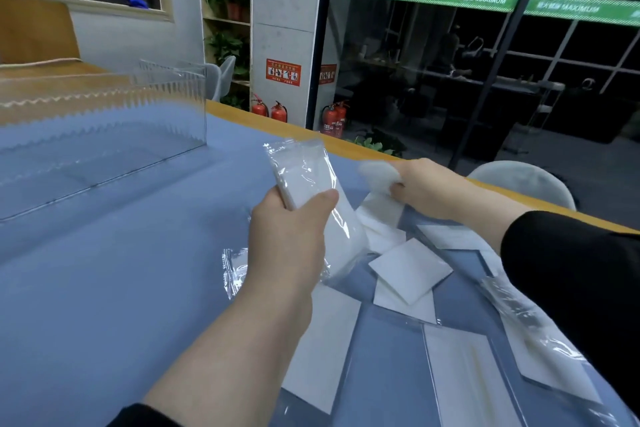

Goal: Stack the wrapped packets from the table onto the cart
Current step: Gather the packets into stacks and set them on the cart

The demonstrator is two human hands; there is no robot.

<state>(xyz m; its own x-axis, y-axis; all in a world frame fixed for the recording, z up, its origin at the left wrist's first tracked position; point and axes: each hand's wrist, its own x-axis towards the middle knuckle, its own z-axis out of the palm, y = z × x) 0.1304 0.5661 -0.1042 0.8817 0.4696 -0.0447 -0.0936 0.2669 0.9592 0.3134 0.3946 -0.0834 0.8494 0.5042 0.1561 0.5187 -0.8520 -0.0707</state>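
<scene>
My left hand (287, 239) grips a white packet in clear wrap (304, 173), held upright above the blue table (104, 270). Farther right, my right hand (429, 187) pinches another white packet (379, 173) near the table's far edge. Several more wrapped white packets (410, 270) lie scattered on the table below and to the right of my hands. No cart can be made out in this view.
A clear acrylic box (104, 135) with a blurred, jagged-looking rim stands at the left on the table. The table's yellow far edge (346, 142) runs diagonally. Beyond it are a grey chair (526, 180), fire extinguishers (273, 111) and a glass wall.
</scene>
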